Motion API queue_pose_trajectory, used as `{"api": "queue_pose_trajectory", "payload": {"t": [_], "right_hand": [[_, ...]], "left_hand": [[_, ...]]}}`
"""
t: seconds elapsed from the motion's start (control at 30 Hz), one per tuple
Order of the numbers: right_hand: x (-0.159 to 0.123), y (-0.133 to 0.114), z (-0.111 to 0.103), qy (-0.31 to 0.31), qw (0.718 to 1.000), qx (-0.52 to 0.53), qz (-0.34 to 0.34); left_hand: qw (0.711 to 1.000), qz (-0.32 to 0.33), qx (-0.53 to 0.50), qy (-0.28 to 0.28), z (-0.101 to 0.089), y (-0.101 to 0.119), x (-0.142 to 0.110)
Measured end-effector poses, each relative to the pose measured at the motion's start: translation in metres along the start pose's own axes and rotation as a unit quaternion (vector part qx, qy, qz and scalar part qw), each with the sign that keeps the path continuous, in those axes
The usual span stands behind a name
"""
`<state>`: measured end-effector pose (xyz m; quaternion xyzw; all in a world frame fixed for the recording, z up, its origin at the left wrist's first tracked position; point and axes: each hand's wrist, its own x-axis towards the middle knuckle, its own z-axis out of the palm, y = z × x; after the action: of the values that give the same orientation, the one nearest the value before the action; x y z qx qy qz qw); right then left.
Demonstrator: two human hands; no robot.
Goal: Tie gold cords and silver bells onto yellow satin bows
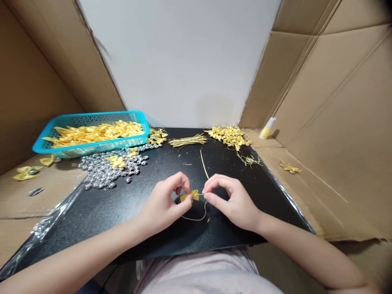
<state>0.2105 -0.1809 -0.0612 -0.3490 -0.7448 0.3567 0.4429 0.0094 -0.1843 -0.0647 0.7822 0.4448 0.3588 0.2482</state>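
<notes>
Near the front of the black table, my left hand (173, 196) pinches a small yellow ribbon bow (195, 195) between thumb and fingers. Part of the bow is hidden behind those fingertips. Just to the right, my right hand (228, 198) has thumb and forefinger closed on a thin yellow cord (204, 210). This cord runs from the bow and curves in a loop below my hands. Another straight piece of cord (203, 163) shows beyond my right fingers; whether the two are joined I cannot tell.
A turquoise basket (92, 150) of yellow bows stands back left, with silver beads (104, 171) in front. A bundle of cords (188, 141) lies at the back centre. Bows with beads (229, 136) are piled back right, near a white-and-yellow cone (267, 128). Cardboard walls (346, 122) flank the table (122, 220).
</notes>
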Motion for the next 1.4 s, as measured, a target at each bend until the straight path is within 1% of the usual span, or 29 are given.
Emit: {"api": "queue_pose_trajectory", "payload": {"t": [0.07, 0.17, 0.27, 0.37, 0.5, 0.6, 0.7, 0.8, 0.9, 1.03, 1.23, 1.4], "right_hand": [[0.001, 0.0, -0.005, -0.024, 0.997, 0.067, 0.038], [0.002, 0.001, -0.009, -0.038, 0.981, 0.177, 0.075], [0.001, 0.003, -0.007, -0.045, 0.966, 0.235, 0.1], [-0.001, 0.002, -0.004, -0.062, 0.958, 0.264, 0.098], [-0.003, 0.0, -0.003, -0.081, 0.949, 0.294, 0.081], [-0.004, 0.001, -0.001, -0.095, 0.95, 0.287, 0.08], [-0.007, 0.004, 0.002, -0.115, 0.957, 0.258, 0.072], [-0.01, 0.008, 0.005, -0.126, 0.966, 0.222, 0.05], [-0.012, 0.01, 0.007, -0.123, 0.975, 0.184, 0.006], [-0.014, 0.011, 0.009, -0.121, 0.982, 0.136, -0.046], [-0.015, 0.013, 0.013, -0.113, 0.988, 0.076, -0.069], [-0.016, 0.019, 0.016, -0.099, 0.988, 0.079, -0.088]], "left_hand": [[1.0, 0.001, 0.003, 0.011, 0.0, -0.002, 0.002], [1.0, 0.004, 0.003, 0.025, 0.001, -0.003, 0.003], [0.999, 0.003, 0.008, 0.037, 0.001, -0.002, 0.002], [0.999, 0.017, 0.017, 0.042, 0.001, -0.003, 0.001], [0.998, 0.045, 0.035, 0.02, 0.002, -0.003, 0.0], [0.998, 0.049, 0.038, 0.009, 0.002, -0.004, 0.0], [0.998, 0.047, 0.04, 0.008, 0.002, -0.004, 0.0], [0.999, 0.029, 0.033, 0.004, 0.001, -0.003, 0.0], [1.0, 0.01, 0.018, -0.002, 0.001, -0.001, 0.0], [1.0, 0.01, 0.019, 0.003, 0.001, 0.0, 0.001], [0.999, 0.007, 0.034, 0.022, 0.003, -0.001, 0.003], [1.0, -0.019, 0.009, 0.004, 0.003, -0.002, 0.004]]}}
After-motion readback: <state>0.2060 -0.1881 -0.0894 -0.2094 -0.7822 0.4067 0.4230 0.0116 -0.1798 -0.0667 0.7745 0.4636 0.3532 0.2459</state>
